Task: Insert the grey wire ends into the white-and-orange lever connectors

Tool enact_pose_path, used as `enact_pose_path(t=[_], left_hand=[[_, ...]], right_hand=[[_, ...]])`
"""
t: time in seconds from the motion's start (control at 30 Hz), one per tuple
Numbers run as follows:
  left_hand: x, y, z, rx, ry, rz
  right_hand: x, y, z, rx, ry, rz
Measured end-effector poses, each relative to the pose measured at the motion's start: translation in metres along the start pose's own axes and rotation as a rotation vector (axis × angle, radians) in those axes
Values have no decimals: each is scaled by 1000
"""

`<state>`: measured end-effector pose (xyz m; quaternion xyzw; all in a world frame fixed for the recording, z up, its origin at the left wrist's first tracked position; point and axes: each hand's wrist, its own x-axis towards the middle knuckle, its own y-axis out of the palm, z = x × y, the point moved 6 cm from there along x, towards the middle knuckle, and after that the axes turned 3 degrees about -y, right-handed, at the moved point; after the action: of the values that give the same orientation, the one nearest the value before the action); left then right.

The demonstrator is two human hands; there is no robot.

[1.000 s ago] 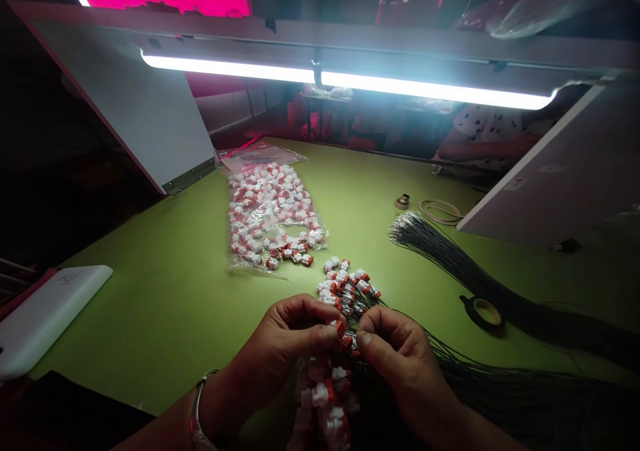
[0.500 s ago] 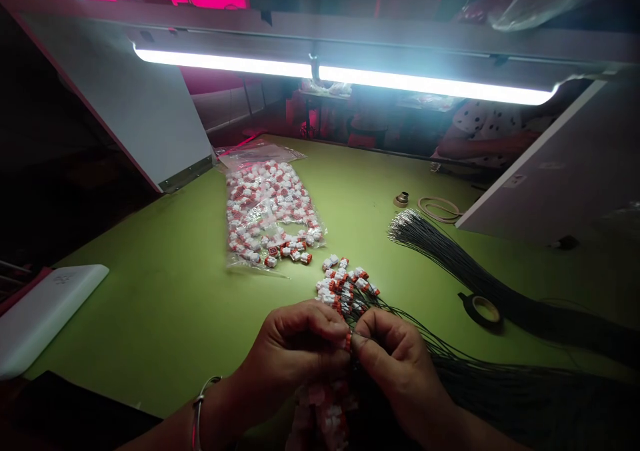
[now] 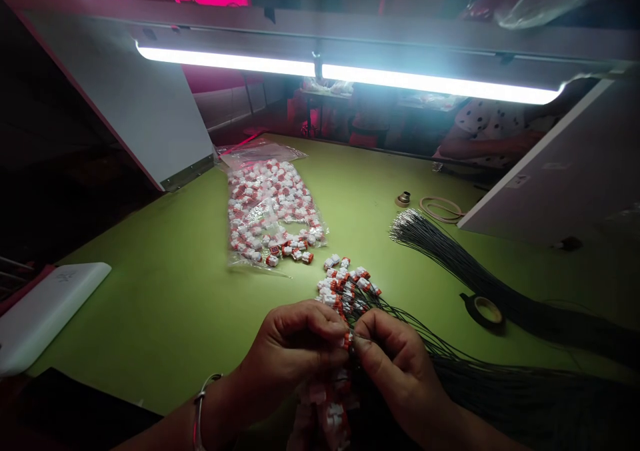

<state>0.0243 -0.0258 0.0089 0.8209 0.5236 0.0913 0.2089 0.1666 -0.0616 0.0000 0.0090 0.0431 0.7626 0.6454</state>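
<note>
The person's left hand [image 3: 295, 348] and right hand [image 3: 400, 364] are held close together over the green workbench [image 3: 150, 291], in front of the clear plastic bag of connectors [image 3: 270, 214] and somewhat to its right. Neither hand is open: their fingers curl inward and come together, clamped on a small white-and-orange lever connector [image 3: 347, 340] pinched between them. The fingers hide part of it, so I can't see exactly how it is seated. A thin black wire [image 3: 367, 338] runs from the pinch toward the right hand.

Between the hands and the bag, a cluster of matching connectors [image 3: 345, 288] sits on the ends of more black wires. Other connectors [image 3: 325, 404] dangle below the hands, and the wires spread away to the right in a dark mass [image 3: 505, 388]. A metal bangle [image 3: 200, 414] circles the left wrist.

To the right of the bag lie a separate bundle of black wires [image 3: 450, 264], a roll of black tape [image 3: 485, 312], a coiled tan cord [image 3: 440, 208] and a small brass fitting [image 3: 403, 198]. To its left is a white plastic panel [image 3: 50, 318]. Far beyond the bag and to the right, a co-worker in a polka-dot top [image 3: 495, 128] sits at the bench's far edge.
</note>
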Motion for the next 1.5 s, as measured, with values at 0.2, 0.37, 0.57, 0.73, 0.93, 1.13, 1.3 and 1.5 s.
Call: enact_pose_path(t=[0.2, 0.37, 0.57, 0.73, 0.93, 1.13, 1.3, 1.5], left_hand=[[-1, 1, 3, -7, 7, -5], [-2, -2, 6, -27, -32, -15], [-2, -2, 5, -32, -38, -34], [-4, 4, 8, -46, -48, 25], [-2, -3, -8, 107, 71, 22], [31, -53, -33, 1137, 310, -340], [57, -73, -29, 1406, 318, -397], [55, -64, -23, 1489, 314, -336]], right_hand=[[0, 2, 0, -17, -7, 7], [2, 2, -2, 54, 62, 17], [2, -2, 2, -94, -68, 6], [-1, 0, 2, -144, -127, 13], [3, -10, 3, -96, -101, -126], [5, -24, 3, -31, -158, -314], [5, -16, 0, 132, -76, -200], [4, -10, -4, 204, -2, -96]])
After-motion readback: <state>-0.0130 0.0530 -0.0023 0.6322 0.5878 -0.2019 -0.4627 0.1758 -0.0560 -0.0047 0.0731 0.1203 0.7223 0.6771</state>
